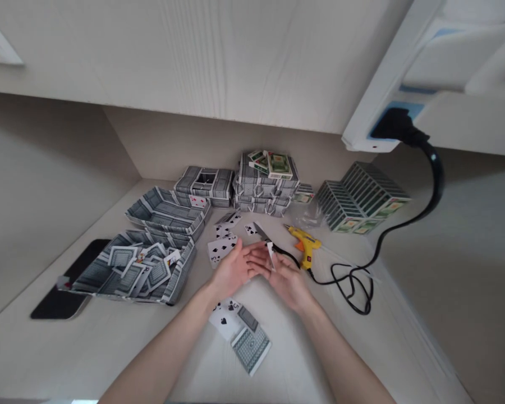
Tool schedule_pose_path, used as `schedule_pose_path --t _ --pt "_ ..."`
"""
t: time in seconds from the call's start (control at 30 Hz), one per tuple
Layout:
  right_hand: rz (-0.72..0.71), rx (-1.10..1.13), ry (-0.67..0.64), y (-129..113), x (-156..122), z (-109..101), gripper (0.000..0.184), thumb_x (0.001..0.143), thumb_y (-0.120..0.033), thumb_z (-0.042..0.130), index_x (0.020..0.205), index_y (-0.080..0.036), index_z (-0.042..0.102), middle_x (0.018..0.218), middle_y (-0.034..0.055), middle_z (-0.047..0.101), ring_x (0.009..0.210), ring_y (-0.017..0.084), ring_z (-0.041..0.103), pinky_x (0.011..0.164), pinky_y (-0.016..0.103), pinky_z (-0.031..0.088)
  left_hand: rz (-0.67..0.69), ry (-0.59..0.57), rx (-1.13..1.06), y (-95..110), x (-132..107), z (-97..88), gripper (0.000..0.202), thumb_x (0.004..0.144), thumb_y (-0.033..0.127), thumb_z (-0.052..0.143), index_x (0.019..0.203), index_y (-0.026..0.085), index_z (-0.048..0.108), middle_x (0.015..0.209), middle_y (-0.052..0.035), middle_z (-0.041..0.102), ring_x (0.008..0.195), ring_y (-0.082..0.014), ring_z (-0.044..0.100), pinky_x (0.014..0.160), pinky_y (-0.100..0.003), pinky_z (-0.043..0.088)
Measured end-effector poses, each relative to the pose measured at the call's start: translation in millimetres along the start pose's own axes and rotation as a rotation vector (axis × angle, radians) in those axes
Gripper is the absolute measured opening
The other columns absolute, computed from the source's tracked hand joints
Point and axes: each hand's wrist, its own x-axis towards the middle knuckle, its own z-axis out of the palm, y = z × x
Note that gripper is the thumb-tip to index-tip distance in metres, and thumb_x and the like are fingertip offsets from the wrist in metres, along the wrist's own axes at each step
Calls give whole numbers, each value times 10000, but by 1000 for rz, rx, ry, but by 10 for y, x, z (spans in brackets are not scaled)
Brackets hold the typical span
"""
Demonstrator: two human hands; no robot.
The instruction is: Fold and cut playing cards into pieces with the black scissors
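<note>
My right hand (289,283) is closed on a small white piece of card (271,251), which stands up between thumb and fingers. Beside it, my left hand (230,270) lies palm up with its fingers stretched out, meeting the right fingertips. Playing cards (221,248) are spread just beyond the left hand. Behind the fingertips a pointed metal blade (261,230) shows, the rest of it partly hidden. To the right of the hands lies a yellow glue gun (305,246). Nearer me, between my forearms, are a face-up spade card (224,321) and patterned card pieces (251,347).
Left stands an open card-built box (180,275) holding loose cards, over a black phone (46,303); another open box (164,210) is behind. Card-covered cases (263,188) stack at the back. Card packs (357,199) stand right. A black cord (381,241) runs up to a plug (398,126).
</note>
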Motion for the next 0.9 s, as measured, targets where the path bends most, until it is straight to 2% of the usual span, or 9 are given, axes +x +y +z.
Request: schedule_pose_path --t 0.13,0.23,0.33,0.4,0.47,0.6,0.73,0.8,0.9 --pt "-269 -447 339 62 42 -93 255 743 -427 573 760 -178 627 949 66 631 945 219 534 863 368 396 77 18 34 24 -20 18 502 803 514 415 1120 149 550 1202 -137 523 1079 -250 506 913 -415 404" --pt "-227 -561 323 109 40 -109 289 734 -452 568 756 -172 634 872 59 636 890 223 545 854 376 402 248 137 332 -14 5 -23 388 699 397 620 1022 182 608 1101 -99 587 1016 -225 531 839 -346 443" --pt "-92 -285 205 88 19 -38 281 717 -444 598 796 -176 635 841 50 642 840 218 583 849 390 423 342 334 632 -57 55 -83 175 557 264 738 651 156 638 736 -29 639 734 -157 578 713 -263 459" --pt "-19 34 123 21 7 12 329 739 -459 573 922 -188 610 958 67 636 926 231 587 903 420 395 384 430 551 -28 75 -121 155 586 259 714 596 159 596 621 9 603 605 -118 553 649 -249 463" --pt "32 239 43 -63 -2 36 413 766 -504 513 1020 -184 571 1054 102 613 1037 248 548 956 439 347 456 445 301 53 65 -144 163 594 232 709 596 153 566 606 29 581 597 -105 559 643 -247 474" --pt "45 398 -7 -145 -19 39 480 793 -552 424 1062 -172 544 1099 131 599 1093 248 516 1003 434 289 403 273 -61 173 -35 -96 125 655 179 670 625 157 551 660 20 615 705 -118 610 725 -268 483" --pt "94 407 -50 -118 -48 68 492 821 -549 363 1137 -196 496 1071 109 616 1047 232 545 993 450 285 72 -77 -4 85 -98 38 96 706 187 622 780 128 611 874 -103 654 867 -229 614 814 -424 463" --pt "117 398 -65 -124 -61 82 529 818 -568 342 1199 -215 444 1068 100 617 1021 233 560 987 465 282 172 -61 -20 84 -81 43 37 734 163 586 741 135 608 986 -104 637 1000 -244 568 894 -444 418" --pt "113 394 -57 -174 -66 83 589 793 -612 336 1243 -236 394 1141 113 578 1012 255 569 976 486 280 446 120 -89 222 -49 -72 93 757 154 557 672 159 592 1019 -58 635 1120 -201 493 981 -394 357"
